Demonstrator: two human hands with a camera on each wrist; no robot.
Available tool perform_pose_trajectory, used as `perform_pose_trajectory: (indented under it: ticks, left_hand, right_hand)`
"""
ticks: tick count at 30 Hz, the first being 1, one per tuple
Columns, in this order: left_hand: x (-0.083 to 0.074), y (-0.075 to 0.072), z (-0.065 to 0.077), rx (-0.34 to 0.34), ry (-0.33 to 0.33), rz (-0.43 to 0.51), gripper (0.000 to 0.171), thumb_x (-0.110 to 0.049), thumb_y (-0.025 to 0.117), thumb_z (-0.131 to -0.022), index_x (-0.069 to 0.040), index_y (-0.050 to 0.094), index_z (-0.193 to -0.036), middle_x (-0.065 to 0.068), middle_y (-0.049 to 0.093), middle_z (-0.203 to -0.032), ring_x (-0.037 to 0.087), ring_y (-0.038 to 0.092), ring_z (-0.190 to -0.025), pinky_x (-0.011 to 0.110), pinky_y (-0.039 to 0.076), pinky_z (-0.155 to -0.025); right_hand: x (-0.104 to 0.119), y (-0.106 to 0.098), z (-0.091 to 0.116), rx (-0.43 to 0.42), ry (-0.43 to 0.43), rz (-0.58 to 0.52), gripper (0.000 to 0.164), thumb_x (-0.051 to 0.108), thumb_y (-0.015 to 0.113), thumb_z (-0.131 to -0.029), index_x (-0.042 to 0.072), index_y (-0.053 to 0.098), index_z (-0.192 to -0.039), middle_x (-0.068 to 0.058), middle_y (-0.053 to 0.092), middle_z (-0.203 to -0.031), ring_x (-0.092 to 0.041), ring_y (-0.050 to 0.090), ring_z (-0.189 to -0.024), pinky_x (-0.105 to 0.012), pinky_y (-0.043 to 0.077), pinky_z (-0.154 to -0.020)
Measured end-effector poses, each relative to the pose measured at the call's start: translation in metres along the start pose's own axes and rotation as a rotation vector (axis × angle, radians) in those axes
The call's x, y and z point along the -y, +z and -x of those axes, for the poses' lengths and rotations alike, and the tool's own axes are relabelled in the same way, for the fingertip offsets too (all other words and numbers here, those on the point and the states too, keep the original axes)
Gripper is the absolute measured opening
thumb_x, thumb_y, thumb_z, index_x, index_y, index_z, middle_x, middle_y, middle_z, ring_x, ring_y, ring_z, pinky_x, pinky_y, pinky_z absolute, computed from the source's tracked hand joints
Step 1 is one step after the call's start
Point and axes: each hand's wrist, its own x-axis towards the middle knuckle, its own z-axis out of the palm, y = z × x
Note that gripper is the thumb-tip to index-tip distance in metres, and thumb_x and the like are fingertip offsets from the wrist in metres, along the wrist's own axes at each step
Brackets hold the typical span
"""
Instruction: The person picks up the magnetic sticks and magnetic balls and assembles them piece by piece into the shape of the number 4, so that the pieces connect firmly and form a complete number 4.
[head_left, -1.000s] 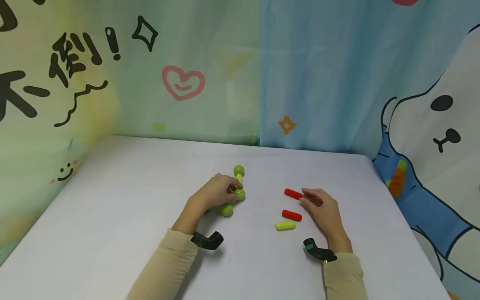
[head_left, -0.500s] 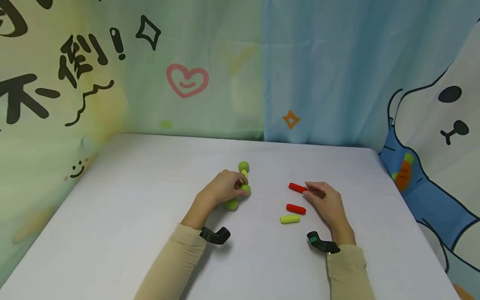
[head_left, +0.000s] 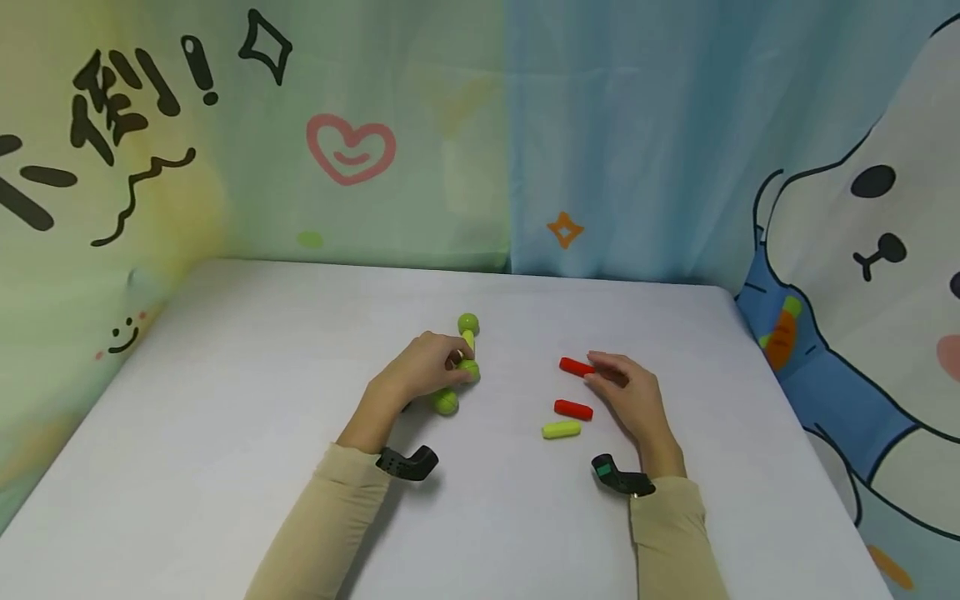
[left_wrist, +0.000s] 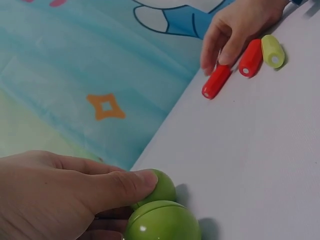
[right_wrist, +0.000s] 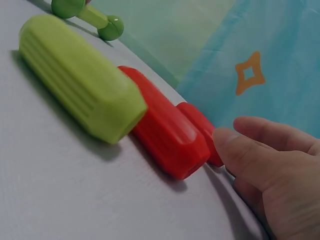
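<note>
My left hand [head_left: 420, 367] pinches a green ball [left_wrist: 165, 189] between thumb and fingers. From that ball a yellow-green rod [head_left: 468, 339] runs toward the back of the table and meets another green ball [head_left: 468, 323]. A further green ball [head_left: 446, 402] sits just in front of the hand; whether it is joined to the rest is hidden. My right hand [head_left: 630, 396] has its thumb and fingertips about the right end of a short red rod [head_left: 576, 367], pinching it. Nearer me lie a second red rod [head_left: 573, 410] and a loose yellow-green rod [head_left: 561, 429].
A white-covered table [head_left: 495, 517] bears everything. Behind it hangs a printed cloth [head_left: 622, 142], green on the left and blue on the right. Each wrist wears a black camera, the left camera [head_left: 408, 463] and the right camera [head_left: 622, 477].
The whole head view has shifted slightly. Both hands keep their places against the balls and rods; nothing has visibly been moved or let go.
</note>
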Motion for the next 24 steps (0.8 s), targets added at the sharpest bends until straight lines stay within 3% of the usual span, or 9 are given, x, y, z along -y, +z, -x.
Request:
perform_pose_trajectory:
  ticks: [5, 11, 16, 24]
  left_hand:
    - [0.0027, -0.0035, 0.0010, 0.000, 0.029, 0.000, 0.029, -0.023, 0.074, -0.083, -0.012, 0.068, -0.108, 0.003, 0.070, -0.095, 0.012, 0.063, -0.086, 0.028, 0.050, -0.077]
    - [0.0021, -0.0012, 0.0047, -0.001, -0.004, -0.005, 0.027, -0.023, 0.073, -0.084, -0.013, 0.067, -0.108, 0.002, 0.069, -0.095, 0.012, 0.061, -0.085, 0.028, 0.049, -0.076]
    - [-0.0003, 0.0003, 0.0081, -0.006, -0.038, -0.014, 0.027, -0.023, 0.072, -0.085, -0.013, 0.067, -0.108, 0.001, 0.068, -0.094, 0.011, 0.060, -0.085, 0.027, 0.049, -0.073]
    - [-0.0063, -0.0010, 0.0021, 0.023, -0.029, -0.041, 0.028, -0.025, 0.071, -0.086, -0.013, 0.066, -0.110, 0.002, 0.068, -0.095, 0.011, 0.060, -0.084, 0.026, 0.048, -0.073]
  right_hand:
    - [0.0008, 0.0046, -0.0019, -0.008, -0.001, 0.023, 0.040, 0.031, 0.066, -0.089, 0.022, 0.061, -0.128, 0.000, 0.056, -0.135, -0.020, 0.055, -0.120, -0.039, 0.045, -0.098]
    - [-0.0004, 0.0059, -0.0034, 0.035, 0.009, 0.037, 0.040, 0.034, 0.065, -0.089, 0.021, 0.061, -0.127, -0.004, 0.060, -0.127, -0.023, 0.055, -0.117, -0.043, 0.045, -0.099]
    - [0.0006, 0.0047, -0.0068, 0.057, -0.041, 0.064, 0.038, 0.032, 0.065, -0.089, 0.019, 0.062, -0.125, -0.005, 0.062, -0.122, -0.024, 0.057, -0.112, -0.044, 0.046, -0.098]
    - [-0.0046, 0.0031, -0.0047, 0.030, -0.054, 0.079, 0.036, 0.030, 0.066, -0.089, 0.017, 0.063, -0.122, -0.006, 0.063, -0.120, -0.024, 0.058, -0.110, -0.044, 0.047, -0.096]
